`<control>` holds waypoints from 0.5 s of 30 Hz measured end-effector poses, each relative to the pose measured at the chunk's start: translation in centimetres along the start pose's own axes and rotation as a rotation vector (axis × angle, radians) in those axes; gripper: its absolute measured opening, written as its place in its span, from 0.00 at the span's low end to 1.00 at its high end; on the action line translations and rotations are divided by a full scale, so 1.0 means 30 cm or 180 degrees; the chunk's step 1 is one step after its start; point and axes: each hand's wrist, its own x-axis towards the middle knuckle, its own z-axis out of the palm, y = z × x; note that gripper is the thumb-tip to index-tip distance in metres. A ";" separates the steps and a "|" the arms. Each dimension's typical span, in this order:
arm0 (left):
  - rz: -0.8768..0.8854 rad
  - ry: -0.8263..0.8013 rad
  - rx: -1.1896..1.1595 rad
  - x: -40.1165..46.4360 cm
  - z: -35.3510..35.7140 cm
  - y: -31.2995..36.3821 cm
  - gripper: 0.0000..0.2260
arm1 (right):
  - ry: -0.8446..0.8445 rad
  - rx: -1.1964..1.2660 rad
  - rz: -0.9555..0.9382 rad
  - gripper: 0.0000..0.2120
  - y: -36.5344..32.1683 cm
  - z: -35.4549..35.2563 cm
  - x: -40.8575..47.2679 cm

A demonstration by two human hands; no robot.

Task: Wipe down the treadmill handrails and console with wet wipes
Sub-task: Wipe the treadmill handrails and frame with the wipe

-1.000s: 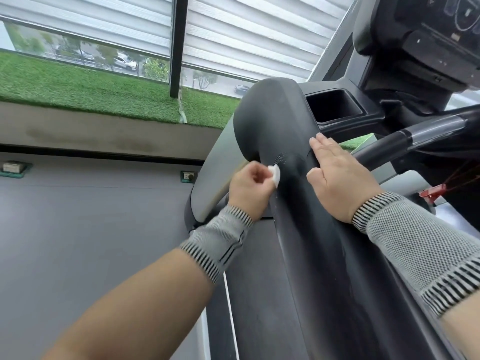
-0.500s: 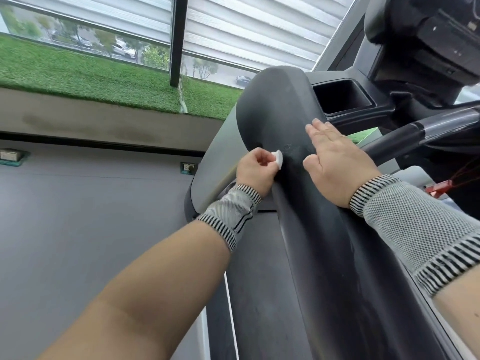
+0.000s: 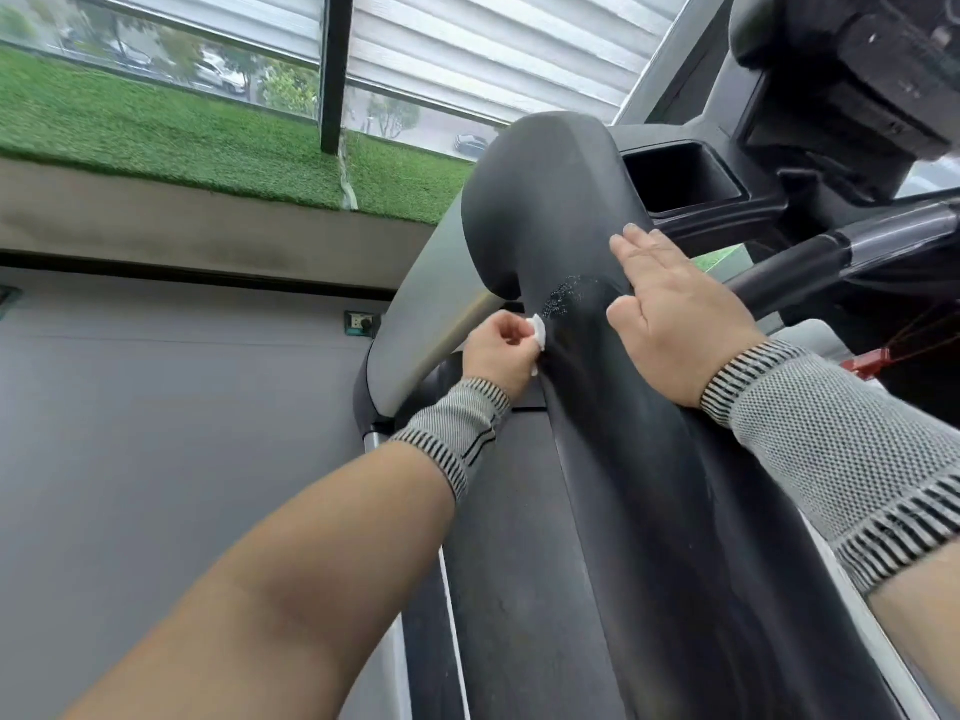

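Green artificial turf (image 3: 171, 142) lines the window ledge behind a broad black padded treadmill handrail (image 3: 613, 407). Left hand (image 3: 496, 356) pinches a small white wet wipe (image 3: 694, 332) against the handrail's left edge; right hand (image 3: 675, 319) rests flat, fingers extended, on top.

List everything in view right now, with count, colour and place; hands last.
handrail: one, black, centre, wet patch beside the wipe
wet wipe: one, white, against the handrail's left side
cup holder: one, black, upper right
console: one, black, top right
crossbar: one, black and grey, right
safety clip: one, red, right edge
artificial grass: green, window ledge
wall socket: one, left wall
left hand: pinches the wipe
right hand: flat on the handrail
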 end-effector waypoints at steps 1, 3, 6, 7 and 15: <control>0.0008 0.0015 -0.0038 0.003 -0.005 0.015 0.14 | 0.0007 0.0019 0.0007 0.29 -0.001 0.000 -0.001; -0.0019 0.0003 -0.0061 -0.032 -0.020 0.006 0.14 | 0.0043 0.0122 0.0024 0.31 -0.003 -0.002 -0.006; -0.0049 -0.0170 -0.0018 -0.151 -0.033 -0.071 0.14 | 0.0158 0.0293 0.0075 0.32 0.003 -0.019 -0.003; -0.0053 -0.0230 -0.0036 -0.176 -0.030 -0.090 0.14 | 0.0182 0.0309 0.0106 0.31 0.007 -0.026 0.004; -0.0077 -0.0038 -0.0119 0.055 0.012 -0.069 0.14 | 0.0134 0.0207 0.0213 0.26 0.006 -0.020 0.094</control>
